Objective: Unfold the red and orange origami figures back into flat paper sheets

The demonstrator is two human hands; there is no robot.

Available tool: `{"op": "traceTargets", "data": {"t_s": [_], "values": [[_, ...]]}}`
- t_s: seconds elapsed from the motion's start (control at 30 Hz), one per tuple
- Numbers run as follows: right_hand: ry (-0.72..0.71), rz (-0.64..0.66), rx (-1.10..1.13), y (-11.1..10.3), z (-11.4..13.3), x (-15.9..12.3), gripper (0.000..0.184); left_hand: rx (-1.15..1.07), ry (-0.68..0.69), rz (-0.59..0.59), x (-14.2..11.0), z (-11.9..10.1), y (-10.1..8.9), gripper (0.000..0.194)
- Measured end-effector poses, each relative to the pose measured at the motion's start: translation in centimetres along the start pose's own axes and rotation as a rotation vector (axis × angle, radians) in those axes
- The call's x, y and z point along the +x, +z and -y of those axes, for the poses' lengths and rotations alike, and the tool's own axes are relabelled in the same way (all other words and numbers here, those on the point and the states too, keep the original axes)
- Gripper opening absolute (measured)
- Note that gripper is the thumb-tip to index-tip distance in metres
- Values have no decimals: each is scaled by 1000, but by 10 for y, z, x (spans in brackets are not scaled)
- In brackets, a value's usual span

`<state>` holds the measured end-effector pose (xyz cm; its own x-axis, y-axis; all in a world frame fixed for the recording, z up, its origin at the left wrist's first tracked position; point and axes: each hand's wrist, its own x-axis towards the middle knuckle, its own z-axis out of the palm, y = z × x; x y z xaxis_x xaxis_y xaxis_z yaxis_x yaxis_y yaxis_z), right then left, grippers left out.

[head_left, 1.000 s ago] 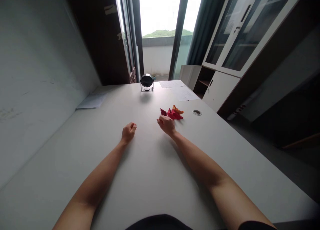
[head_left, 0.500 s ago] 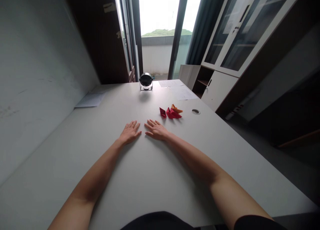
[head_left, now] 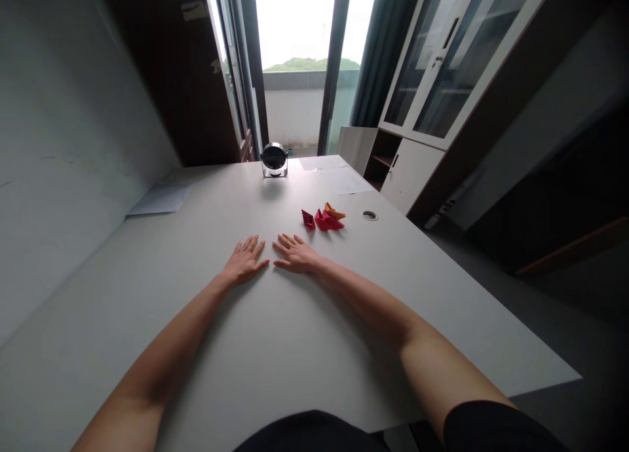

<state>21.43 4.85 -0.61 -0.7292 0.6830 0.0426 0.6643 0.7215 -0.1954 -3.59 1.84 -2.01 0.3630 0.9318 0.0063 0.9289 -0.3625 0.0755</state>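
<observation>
1. Head view: your left hand (head_left: pixel 243 261) is open, palm down on the white table (head_left: pixel 255 360), fingers spread, holding nothing
2. Your right hand (head_left: pixel 296 254) is open and palm down too, just beside the left, thumbs pointing at each other but apart
3. Just beyond your right hand sits the small red folded paper (head_left: pixel 308 221); right of it are the larger red folded paper (head_left: pixel 328 221) and, behind that, the orange folded paper (head_left: pixel 335 211)
4. Farther right of your hands is a round hole (head_left: pixel 369 215); well beyond them stands a round black-and-silver device (head_left: pixel 274 159)
</observation>
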Motion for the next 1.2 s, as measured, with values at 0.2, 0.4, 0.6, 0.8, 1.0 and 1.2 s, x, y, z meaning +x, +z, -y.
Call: {"op": "traceTargets", "data": {"t_s": [0.2,0.4,0.6,0.8,1.0,1.2], "values": [[-8,-22,-9,3,-1,1,83,7,6,-48,-1,-1,1,81],[6,-42,-13,5,-2,1,83,-12,10,8,-1,-3,-3,83],[2,-57,-23,7,-2,2,82,-11,8,2,-2,-3,-3,80],[21,-35,-32,8,-1,2,80,-8,9,3,-10,-8,-3,79],[17,-35,-25,5,1,0,78,-16,-12,18,-13,-12,-7,78],[28,-77,-32,6,4,-3,68,-26,-23,15,-18,-11,-5,76]]}}
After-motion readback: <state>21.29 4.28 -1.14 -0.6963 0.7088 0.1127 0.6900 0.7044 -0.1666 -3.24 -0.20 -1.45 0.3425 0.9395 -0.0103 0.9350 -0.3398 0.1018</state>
